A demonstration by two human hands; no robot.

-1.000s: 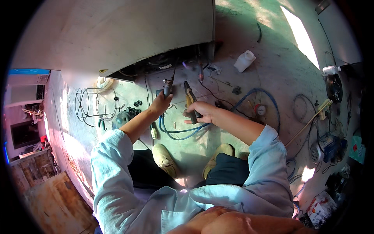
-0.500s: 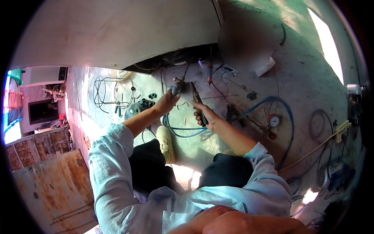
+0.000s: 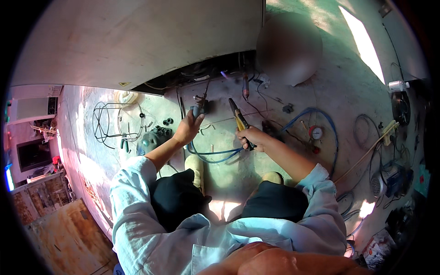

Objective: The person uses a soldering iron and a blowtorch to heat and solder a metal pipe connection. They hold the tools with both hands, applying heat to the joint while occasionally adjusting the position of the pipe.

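Note:
I am squatting on a concrete floor in front of a large white appliance. My left hand grips a grey valve fitting with a thin copper pipe rising from it toward the appliance's open underside. A blue hose runs from that fitting across the floor. My right hand holds yellow-handled pliers, their dark jaws pointing up toward the appliance, a short way right of the fitting.
A small torch flame burns near the appliance's base beside a dark torch. A red pressure gauge with blue hose lies right. A wire frame and a round green compressor sit left. Cables and a motor lie far right.
The view has tilted and shifted, so the appliance now fills more of the top. Both hands stay on the fitting and the pliers; the pliers now sit a little apart from the fitting.

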